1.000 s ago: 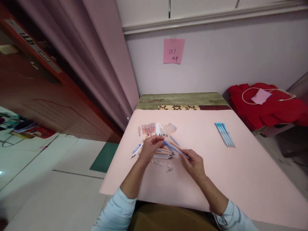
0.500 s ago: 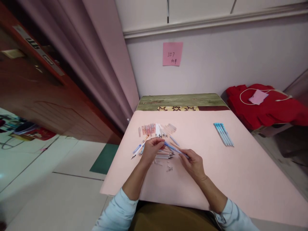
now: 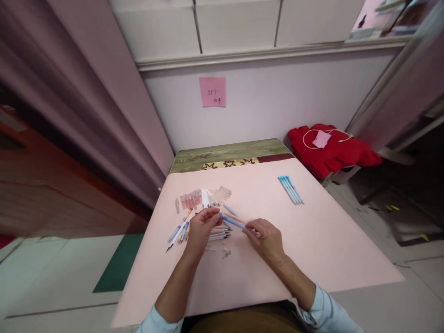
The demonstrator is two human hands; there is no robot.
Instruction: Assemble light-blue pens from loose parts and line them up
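Between my two hands a blue pen (image 3: pixel 233 221) is held at a slant above the table. My left hand (image 3: pixel 200 227) is closed, pinching its upper left end. Around its lower right end the fingers of my right hand (image 3: pixel 267 237) are closed. Below and behind my left hand lie pen parts: white refills with dark tips (image 3: pixel 219 235), blue pen barrels (image 3: pixel 174 234), clear and reddish tubes (image 3: pixel 190 199) and pale clear caps or sleeves (image 3: pixel 224 192). Some of them are hidden by my hand. Small clear bits (image 3: pixel 226 252) rest nearer to me.
Several light-blue pens (image 3: pixel 290 190) lie side by side at the table's right. Pink paper (image 3: pixel 322 249) covers the table, with a green wood-patterned strip (image 3: pixel 229 149) at the back. A pink note (image 3: pixel 212 92) is on the wall. Red cloth (image 3: pixel 308 159) with a white cable sits at right.
The camera view has turned to the right, so the table and hands appear further left. Both hands still hold the blue pen in much the same way.
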